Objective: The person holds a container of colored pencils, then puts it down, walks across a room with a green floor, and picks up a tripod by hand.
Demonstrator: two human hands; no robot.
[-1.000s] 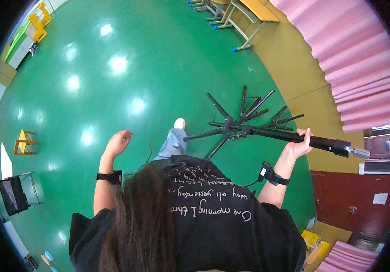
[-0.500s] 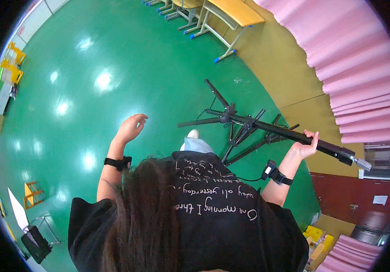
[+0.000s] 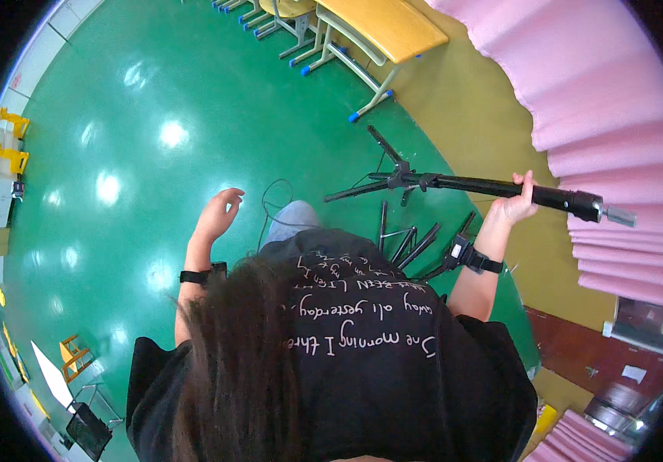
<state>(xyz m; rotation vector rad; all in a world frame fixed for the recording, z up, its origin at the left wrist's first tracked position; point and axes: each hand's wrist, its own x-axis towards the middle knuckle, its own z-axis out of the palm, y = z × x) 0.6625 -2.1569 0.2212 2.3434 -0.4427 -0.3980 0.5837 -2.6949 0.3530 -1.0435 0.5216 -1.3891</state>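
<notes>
Fingers of the right hand (image 3: 518, 203) clamp around a black tripod stand (image 3: 462, 185); left hand (image 3: 217, 215) hangs loose, fingers apart, holding nothing.

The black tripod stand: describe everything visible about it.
The black tripod stand looks like metal: a long tube lying roughly level in the air, with thin legs splayed at its left end and a silvery stud at its right tip. The right hand grips the tube near that thicker end. More black legs lie below it on the green floor. The left hand is apart from it, empty.
</notes>
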